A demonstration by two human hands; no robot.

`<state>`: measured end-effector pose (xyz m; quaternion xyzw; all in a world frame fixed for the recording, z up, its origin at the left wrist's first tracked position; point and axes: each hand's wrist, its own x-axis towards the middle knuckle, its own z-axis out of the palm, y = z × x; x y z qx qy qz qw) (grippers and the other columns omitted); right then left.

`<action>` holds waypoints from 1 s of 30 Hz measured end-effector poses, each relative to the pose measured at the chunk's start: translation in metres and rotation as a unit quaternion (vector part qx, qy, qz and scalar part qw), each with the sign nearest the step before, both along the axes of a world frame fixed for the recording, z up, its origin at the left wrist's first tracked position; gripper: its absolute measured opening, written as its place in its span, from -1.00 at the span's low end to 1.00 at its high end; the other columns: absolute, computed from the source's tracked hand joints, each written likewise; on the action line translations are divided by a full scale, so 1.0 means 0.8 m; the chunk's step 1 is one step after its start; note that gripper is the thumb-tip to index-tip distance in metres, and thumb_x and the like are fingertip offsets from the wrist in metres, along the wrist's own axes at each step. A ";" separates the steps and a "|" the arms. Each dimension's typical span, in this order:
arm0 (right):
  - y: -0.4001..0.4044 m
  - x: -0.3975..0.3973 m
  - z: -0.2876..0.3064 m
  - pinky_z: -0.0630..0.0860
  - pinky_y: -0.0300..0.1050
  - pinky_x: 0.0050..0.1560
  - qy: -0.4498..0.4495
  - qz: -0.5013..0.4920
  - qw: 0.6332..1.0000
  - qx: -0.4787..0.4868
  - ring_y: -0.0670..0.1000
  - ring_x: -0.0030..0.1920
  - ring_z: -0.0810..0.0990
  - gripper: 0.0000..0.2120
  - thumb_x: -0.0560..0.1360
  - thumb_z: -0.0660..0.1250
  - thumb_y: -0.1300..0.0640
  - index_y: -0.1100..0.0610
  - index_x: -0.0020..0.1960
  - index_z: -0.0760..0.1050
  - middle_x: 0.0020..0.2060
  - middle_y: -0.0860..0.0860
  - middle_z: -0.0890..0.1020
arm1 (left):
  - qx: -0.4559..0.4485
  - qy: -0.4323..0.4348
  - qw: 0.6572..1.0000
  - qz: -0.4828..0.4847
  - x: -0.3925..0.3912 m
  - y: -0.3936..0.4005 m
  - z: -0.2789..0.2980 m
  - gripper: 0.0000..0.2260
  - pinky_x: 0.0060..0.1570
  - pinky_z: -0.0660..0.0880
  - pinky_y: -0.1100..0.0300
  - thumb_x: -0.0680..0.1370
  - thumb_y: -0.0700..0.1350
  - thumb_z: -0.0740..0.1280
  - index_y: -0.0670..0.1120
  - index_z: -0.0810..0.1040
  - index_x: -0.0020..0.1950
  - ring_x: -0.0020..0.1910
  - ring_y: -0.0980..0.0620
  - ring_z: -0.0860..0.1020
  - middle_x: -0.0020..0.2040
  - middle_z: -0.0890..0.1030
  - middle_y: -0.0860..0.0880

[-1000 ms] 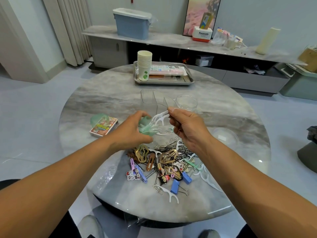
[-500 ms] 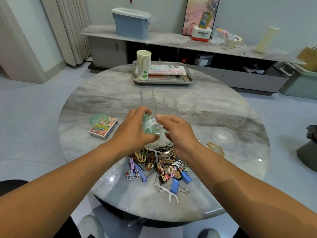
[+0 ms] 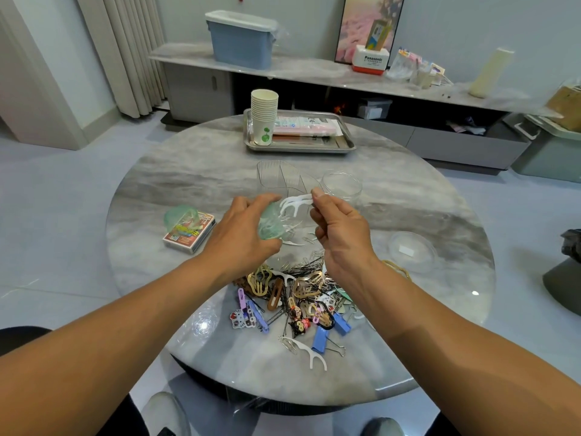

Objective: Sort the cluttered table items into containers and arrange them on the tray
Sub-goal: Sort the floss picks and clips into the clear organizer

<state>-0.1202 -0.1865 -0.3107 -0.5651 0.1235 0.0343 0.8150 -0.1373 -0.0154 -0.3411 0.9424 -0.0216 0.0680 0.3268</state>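
While the round table (image 3: pixel 176 190) shows a glossy grey marble-veined top, the clutter near its front edge is a tangle of thin wire paper clips, gold and brown metal hair clips (image 3: pixel 276 292), cartoon-figure clips and blue binder clips (image 3: pixel 320 338). One white plastic floss pick (image 3: pixel 309 352) lies alone just in front of that heap. Held above the table's middle, the left hand (image 3: pixel 245 237) curls closed around a soft, translucent green container (image 3: pixel 270 226), its thumb and fingers wrapping the rim. The right hand (image 3: pixel 341 231) pinches a white forked floss pick (image 3: pixel 294 202) between thumb and forefinger, its forked end at the container's mouth. Just behind the hands stand a clear ribbed plastic organiser (image 3: pixel 278 176) and a clear round jar (image 3: pixel 342 187). A shallow clear dish (image 3: pixel 412 251) sits to the right. At the far edge, a steel tray (image 3: pixel 345 143) carries stacked paper cups (image 3: pixel 264 116) and flat packets.
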 end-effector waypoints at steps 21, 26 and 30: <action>-0.008 0.002 0.010 0.38 -0.38 -0.55 0.037 -0.051 0.998 -0.025 -0.28 -0.53 0.54 -0.89 0.50 0.52 0.12 0.09 -0.16 0.62 -0.50 -0.17 0.61 | -0.043 -0.040 0.998 -0.017 -0.006 -0.010 -0.004 -0.33 0.04 0.48 0.11 0.44 0.03 0.55 0.33 0.27 0.41 0.16 0.06 0.43 0.21 0.31 0.15; 0.004 -0.006 0.002 0.47 -0.39 -0.41 0.005 0.020 0.998 -0.065 -0.26 -0.42 0.60 -0.91 0.49 0.52 0.14 0.16 -0.11 0.67 -0.40 -0.12 0.68 | -0.039 -0.045 0.998 -0.020 -0.006 -0.013 -0.001 -0.31 0.10 0.53 0.03 0.43 0.00 0.55 0.32 0.26 0.42 0.18 0.03 0.45 0.23 0.34 0.12; 0.017 -0.016 -0.009 0.48 -0.31 -0.05 -0.037 0.062 0.990 -0.121 -0.12 -0.04 0.68 -0.90 0.47 0.54 0.09 0.11 -0.10 0.70 -0.11 0.03 0.74 | -0.053 -0.053 0.997 -0.035 -0.008 -0.020 -0.004 -0.31 0.10 0.44 0.11 0.44 0.01 0.55 0.31 0.25 0.43 0.24 0.07 0.43 0.32 0.36 0.13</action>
